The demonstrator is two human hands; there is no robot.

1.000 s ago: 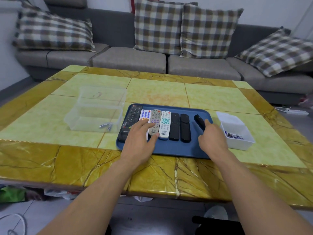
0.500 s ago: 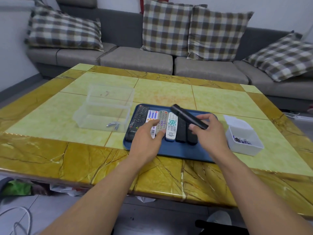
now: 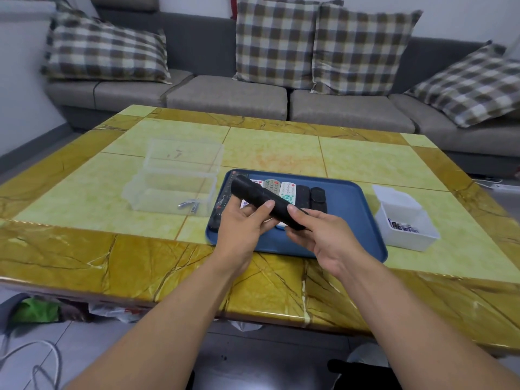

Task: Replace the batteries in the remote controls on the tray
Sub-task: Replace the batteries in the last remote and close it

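A blue tray (image 3: pixel 354 215) lies on the table with several remotes side by side, among them a grey remote (image 3: pixel 271 187), a white remote (image 3: pixel 287 190) and two black ones (image 3: pixel 317 197). Above the tray I hold a long black remote (image 3: pixel 253 194), slanted from upper left to lower right. My left hand (image 3: pixel 243 225) grips its middle from below, thumb on top. My right hand (image 3: pixel 320 235) grips its lower right end.
A clear plastic box (image 3: pixel 174 175) with a few loose batteries (image 3: pixel 190 205) stands left of the tray. A small white bin (image 3: pixel 405 220) holding batteries sits to the right. A grey sofa (image 3: pixel 230 94) with checked cushions runs behind the table.
My right hand lifted the black remote off the tray's right side and swung it left. My left hand left the remotes in the tray and now grips the remote's middle.
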